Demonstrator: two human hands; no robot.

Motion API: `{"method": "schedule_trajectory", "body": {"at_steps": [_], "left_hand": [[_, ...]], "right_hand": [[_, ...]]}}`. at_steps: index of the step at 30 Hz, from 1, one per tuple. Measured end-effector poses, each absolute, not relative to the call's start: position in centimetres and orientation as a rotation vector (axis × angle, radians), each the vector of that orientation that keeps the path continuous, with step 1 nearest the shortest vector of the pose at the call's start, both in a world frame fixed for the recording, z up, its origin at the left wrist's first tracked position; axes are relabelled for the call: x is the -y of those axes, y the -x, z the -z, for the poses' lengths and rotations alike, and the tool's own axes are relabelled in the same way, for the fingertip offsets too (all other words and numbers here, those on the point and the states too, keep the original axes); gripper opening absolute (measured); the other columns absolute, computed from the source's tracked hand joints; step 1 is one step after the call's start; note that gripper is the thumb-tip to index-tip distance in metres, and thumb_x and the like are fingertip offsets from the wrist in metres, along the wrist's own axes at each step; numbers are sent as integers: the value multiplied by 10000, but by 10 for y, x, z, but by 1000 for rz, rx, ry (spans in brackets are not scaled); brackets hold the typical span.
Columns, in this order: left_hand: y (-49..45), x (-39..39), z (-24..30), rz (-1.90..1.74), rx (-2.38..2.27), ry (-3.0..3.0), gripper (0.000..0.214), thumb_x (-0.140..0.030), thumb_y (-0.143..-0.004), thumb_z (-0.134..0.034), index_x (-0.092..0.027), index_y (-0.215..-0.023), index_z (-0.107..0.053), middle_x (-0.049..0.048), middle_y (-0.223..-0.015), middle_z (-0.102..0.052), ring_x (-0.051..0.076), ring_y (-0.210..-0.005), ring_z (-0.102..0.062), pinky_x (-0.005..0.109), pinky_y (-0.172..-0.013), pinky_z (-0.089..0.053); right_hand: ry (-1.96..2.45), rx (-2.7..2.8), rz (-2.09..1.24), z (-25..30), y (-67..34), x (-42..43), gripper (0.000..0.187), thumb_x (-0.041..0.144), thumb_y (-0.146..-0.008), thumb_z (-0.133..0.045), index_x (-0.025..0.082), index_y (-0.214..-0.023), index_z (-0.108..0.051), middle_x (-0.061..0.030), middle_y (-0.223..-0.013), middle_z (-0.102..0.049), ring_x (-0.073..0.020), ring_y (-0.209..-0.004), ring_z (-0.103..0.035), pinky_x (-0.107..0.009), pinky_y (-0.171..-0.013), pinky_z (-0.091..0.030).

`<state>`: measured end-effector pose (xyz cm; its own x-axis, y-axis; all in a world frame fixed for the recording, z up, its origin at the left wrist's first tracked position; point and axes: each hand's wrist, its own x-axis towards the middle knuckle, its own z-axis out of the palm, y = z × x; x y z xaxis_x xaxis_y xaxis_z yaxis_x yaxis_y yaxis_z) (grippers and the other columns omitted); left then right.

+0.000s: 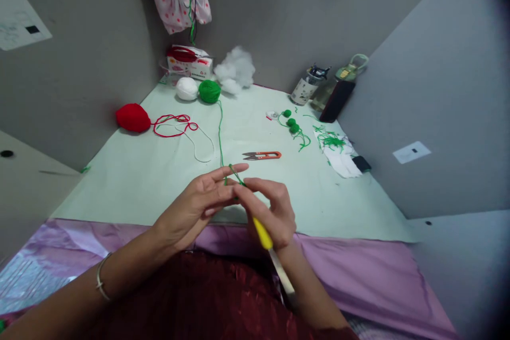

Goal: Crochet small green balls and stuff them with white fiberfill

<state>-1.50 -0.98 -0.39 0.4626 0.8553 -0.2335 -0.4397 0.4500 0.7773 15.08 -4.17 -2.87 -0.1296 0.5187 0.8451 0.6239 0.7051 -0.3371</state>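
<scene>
Pinching the yarn (pixel 219 133) in the left hand (pixel 191 210) over the table's (pixel 139 180) near edge, the person is gripping the hook (pixel 262 235) with the right hand (pixel 279 215) fingers closed, seemingly just starting a piece, three small balls (pixel 292 125) lying finished.

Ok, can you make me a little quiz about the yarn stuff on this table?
1. True or false: the orange snips lie on the table, touched by no hand.
2. Which ball does the green strand lead to? A red, B white, C green.
3. Fill in: the yellow-handled hook is in the ___ hand.
Key: 1 true. 2 C, the green ball. 3 right hand.
</scene>
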Motion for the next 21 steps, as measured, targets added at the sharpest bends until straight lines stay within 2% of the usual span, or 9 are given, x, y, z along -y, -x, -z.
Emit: {"method": "schedule_trajectory", "body": {"at_steps": [2, 4, 6, 8, 10, 13, 16, 18, 21], "left_hand": [[17, 7, 4, -853, -670, -637, 449, -258, -798, -859, -196, -1235, -780, -18, -788, -645, 68, -626, -497, 251, -830, -520], [17, 6, 4, -895, -686, -679, 431, -235, -800, -854, -210, -1225, -788, 0, -854, -679, 92, -731, -567, 254, -889, -508], [16, 8, 5, -931, -690, -780, 412, -225, -803, -853, -232, -1211, -797, 17, -928, -707, 125, -863, -607, 237, -893, -488], [13, 11, 5, -961, -694, -865, 389, -230, -813, -853, -258, -1198, -804, 21, -959, -722, 141, -925, -612, 230, -877, -479], [10, 13, 6, -1009, -713, -895, 381, -236, -808, -862, -272, -1183, -809, 12, -922, -720, 142, -894, -611, 238, -855, -481], [7, 14, 6, -1066, -736, -829, 436, -241, -783, -880, -259, -1210, -794, -8, -845, -693, 134, -810, -608, 241, -797, -487], [9, 11, 4, -933, -661, -682, 435, -252, -779, -871, -209, -1205, -796, 14, -843, -707, 135, -772, -616, 242, -771, -508], [11, 8, 4, -834, -607, -585, 369, -231, -776, -856, -174, -1139, -821, 34, -864, -719, 137, -782, -628, 258, -827, -538], [14, 5, 4, -862, -621, -567, 320, -186, -793, -826, -177, -1113, -831, 15, -860, -705, 121, -791, -625, 297, -961, -537]], "right_hand": [[891, 1623, -142, 25, -152, 41, 285, 112, -993, -573, 264, -1173, -733, -66, -1012, -765, -204, -895, -725, -366, -748, -620], [886, 1447, -382, 20, -152, 38, 246, 158, -1027, -528, 263, -1081, -744, -41, -915, -749, -181, -775, -691, -356, -682, -599], [868, 1403, -506, 18, -152, 35, 217, 198, -1030, -547, 261, -1029, -755, -36, -907, -750, -179, -781, -687, -350, -676, -590], [852, 1447, -530, 18, -151, 33, 200, 200, -1021, -576, 265, -1053, -761, -42, -962, -771, -186, -853, -709, -351, -708, -599], [861, 1497, -469, 22, -149, 34, 226, 171, -1014, -582, 278, -1110, -756, -43, -1002, -781, -189, -892, -723, -352, -728, -610], [907, 1626, -186, 30, -146, 37, 309, 131, -982, -625, 297, -1217, -736, -62, -1074, -770, -204, -937, -723, -373, -763, -620], [880, 1704, 47, 33, -146, 39, 398, 98, -946, -664, 286, -1294, -715, -88, -1150, -764, -227, -1014, -711, -394, -821, -616], [867, 1623, -81, 30, -149, 38, 358, 87, -963, -628, 285, -1242, -735, -70, -1084, -777, -213, -974, -711, -381, -805, -608], [859, 1372, -429, 22, -153, 34, 236, 148, -1004, -583, 277, -1072, -768, -30, -919, -760, -167, -772, -675, -333, -683, -576]]}}
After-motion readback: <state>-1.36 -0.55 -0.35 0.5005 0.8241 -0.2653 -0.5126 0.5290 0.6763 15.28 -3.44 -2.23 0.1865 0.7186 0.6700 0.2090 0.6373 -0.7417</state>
